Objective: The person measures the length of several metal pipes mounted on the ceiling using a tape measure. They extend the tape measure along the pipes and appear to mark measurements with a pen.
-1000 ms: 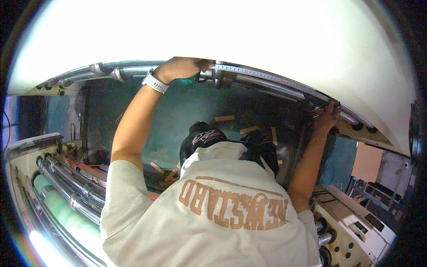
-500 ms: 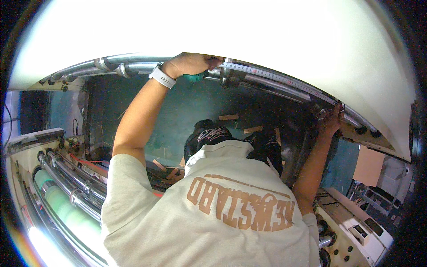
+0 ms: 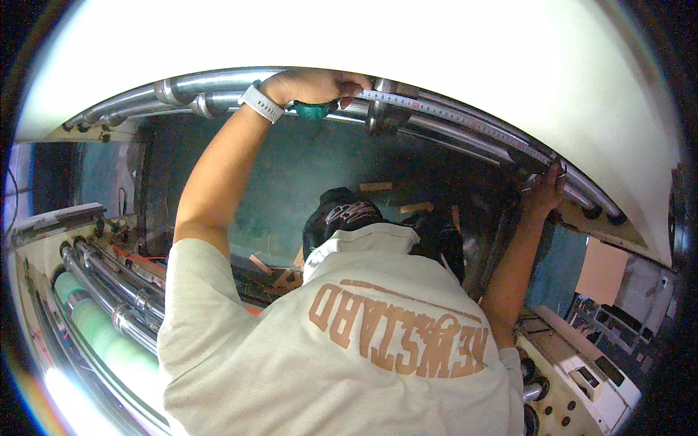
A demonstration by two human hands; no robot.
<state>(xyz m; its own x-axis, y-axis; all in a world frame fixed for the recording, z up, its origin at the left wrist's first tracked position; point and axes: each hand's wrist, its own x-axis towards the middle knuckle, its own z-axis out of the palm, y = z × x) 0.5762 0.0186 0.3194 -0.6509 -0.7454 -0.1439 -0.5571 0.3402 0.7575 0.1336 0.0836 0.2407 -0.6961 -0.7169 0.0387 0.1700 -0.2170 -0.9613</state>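
Note:
My left hand (image 3: 311, 87), a pale watch (image 3: 262, 102) on its wrist, grips the green case of a tape measure (image 3: 314, 110) against the metal shafts. The white, marked blade (image 3: 465, 120) stretches from that hand to the right along the upper metal shaft (image 3: 225, 78). At its far right end my right hand (image 3: 545, 190) has its fingers bent at the blade, pinching its tip or holding it to the shaft. Between the hands, the blade crosses in front of a dark metal collar (image 3: 385, 116).
A white machine cover (image 3: 349, 36) curves over the shafts. Strips of cardboard (image 3: 376, 187) lie on the dark floor below. At lower left are more metal rods (image 3: 102, 291) and a pale green roller (image 3: 102, 334). A machine side panel (image 3: 574, 370) with round black fittings stands at lower right.
My left hand and the tape case have shifted slightly farther away, up in the view. The blade stays stretched out, and my right hand remains almost in place at its end.

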